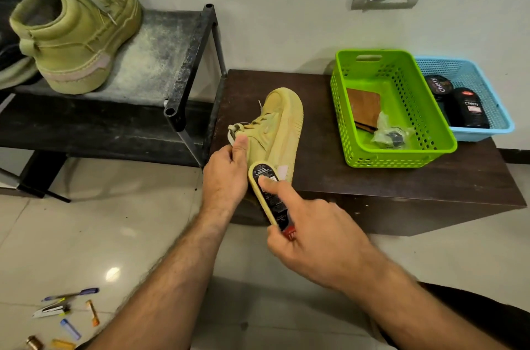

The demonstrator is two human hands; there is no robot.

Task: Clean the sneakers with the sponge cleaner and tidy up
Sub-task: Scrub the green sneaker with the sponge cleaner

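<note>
The right hand (309, 237) grips the sponge cleaner (268, 194), forefinger pressed along its back, its pad against the side of the sneaker (275, 126) just ahead. The left hand (226, 174), touching alongside, holds that sneaker by its collar on the low table (401, 177). Scrubbing seems underway; next likely calls for firm strokes along the side. The second sneaker (74, 34) sits well off to the left on the rack (177, 62).

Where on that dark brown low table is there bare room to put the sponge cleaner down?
Bare patch: the dark brown low table in front of the green plastic basket, right of the yellow-green sneaker. A smaller strip lies behind the sneaker, by the wall. The far right is crowded with the green and blue plastic baskets.
</note>
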